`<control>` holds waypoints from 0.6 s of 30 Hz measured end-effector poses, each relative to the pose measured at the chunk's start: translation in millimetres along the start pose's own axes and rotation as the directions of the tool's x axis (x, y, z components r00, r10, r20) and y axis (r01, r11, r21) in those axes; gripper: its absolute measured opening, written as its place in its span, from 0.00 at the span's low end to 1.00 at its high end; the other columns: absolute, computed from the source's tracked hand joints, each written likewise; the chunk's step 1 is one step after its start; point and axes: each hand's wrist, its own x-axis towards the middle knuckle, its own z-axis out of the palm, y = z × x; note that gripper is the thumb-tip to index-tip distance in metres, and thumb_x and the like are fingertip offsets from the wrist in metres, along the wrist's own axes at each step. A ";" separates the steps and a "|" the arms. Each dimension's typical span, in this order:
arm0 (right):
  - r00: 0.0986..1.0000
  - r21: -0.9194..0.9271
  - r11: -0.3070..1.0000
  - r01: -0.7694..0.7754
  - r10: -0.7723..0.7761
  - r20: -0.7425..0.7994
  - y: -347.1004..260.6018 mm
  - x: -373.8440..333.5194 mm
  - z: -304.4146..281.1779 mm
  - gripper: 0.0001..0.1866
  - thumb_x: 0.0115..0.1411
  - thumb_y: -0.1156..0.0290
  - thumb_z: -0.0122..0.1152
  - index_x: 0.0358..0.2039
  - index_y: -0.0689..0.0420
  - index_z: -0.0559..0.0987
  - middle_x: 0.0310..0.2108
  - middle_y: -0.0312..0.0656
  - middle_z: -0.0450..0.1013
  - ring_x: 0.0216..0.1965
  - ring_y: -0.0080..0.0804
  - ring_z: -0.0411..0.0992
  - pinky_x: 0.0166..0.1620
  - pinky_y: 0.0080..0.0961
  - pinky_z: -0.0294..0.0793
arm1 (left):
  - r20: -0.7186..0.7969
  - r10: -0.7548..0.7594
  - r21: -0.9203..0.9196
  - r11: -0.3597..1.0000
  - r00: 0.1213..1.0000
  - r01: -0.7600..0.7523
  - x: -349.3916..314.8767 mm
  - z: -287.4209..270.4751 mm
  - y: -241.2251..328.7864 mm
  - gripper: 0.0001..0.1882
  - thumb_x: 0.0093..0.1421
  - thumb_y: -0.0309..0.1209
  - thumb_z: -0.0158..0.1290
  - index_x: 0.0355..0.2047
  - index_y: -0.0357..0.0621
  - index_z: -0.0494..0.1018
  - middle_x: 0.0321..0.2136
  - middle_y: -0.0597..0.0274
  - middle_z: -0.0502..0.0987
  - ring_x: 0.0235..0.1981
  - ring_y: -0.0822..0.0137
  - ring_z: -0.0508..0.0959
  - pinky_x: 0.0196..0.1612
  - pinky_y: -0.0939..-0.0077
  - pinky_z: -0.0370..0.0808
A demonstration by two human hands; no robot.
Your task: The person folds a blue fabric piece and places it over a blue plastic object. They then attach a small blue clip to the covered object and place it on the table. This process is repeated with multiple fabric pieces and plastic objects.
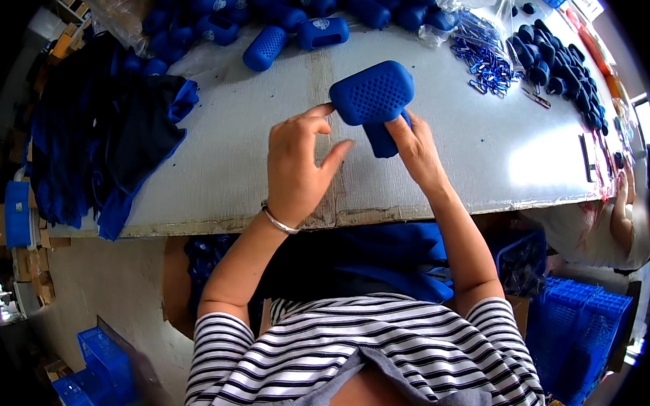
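Observation:
My right hand [419,152] grips a blue rubbery case [372,90] with rounded corners and rows of small holes, held above the white table. Beneath the case hangs a darker blue folded piece [380,141], partly covered by the case and pinched by the same hand. My left hand [297,160] is open, thumb and forefinger apart; the forefinger's tip meets or nearly meets the case's left edge. Beyond them, two similar cases, one perforated [265,47] and one with a slot [323,33], lie at the front of a heap of blue cases [286,15].
Black-and-blue cloth pieces [127,140] spread over the table's left. To the right are blue carabiners [485,58], small dark rolls [559,66] and small snips [537,98]. Blue crates stand below at left [102,369] and right [574,329]. Another person's arm [621,217] shows at far right.

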 end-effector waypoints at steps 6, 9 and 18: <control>0.999 0.232 0.972 -0.019 0.026 -0.027 12.8 -15.1 11.1 0.25 0.62 0.50 0.44 0.38 0.62 0.72 0.31 0.38 0.70 0.32 0.22 0.67 0.34 0.20 0.68 | -0.137 -0.014 -0.078 0.997 0.990 0.003 -14.0 19.9 14.7 0.16 0.47 0.22 0.60 0.27 0.44 0.61 0.31 0.55 0.74 0.35 0.57 0.71 0.38 0.69 0.68; 0.983 0.712 0.702 -0.020 0.144 -0.114 7.3 -16.0 24.8 0.21 0.64 0.54 0.42 0.41 0.61 0.71 0.34 0.37 0.70 0.34 0.23 0.69 0.36 0.20 0.69 | -0.018 -0.109 -0.233 0.967 0.994 0.101 -30.0 27.0 40.3 0.14 0.47 0.21 0.57 0.27 0.43 0.62 0.33 0.53 0.71 0.32 0.55 0.71 0.35 0.66 0.68; 0.996 -0.038 0.998 -0.047 0.049 0.076 8.1 -21.0 -3.1 0.13 0.55 0.65 0.53 0.38 0.58 0.73 0.24 0.35 0.69 0.23 0.25 0.68 0.30 0.23 0.69 | 0.343 -0.325 -0.539 0.700 0.881 0.468 6.8 28.6 -36.3 0.14 0.49 0.17 0.49 0.28 0.46 0.56 0.24 0.71 0.59 0.22 0.82 0.65 0.20 0.89 0.66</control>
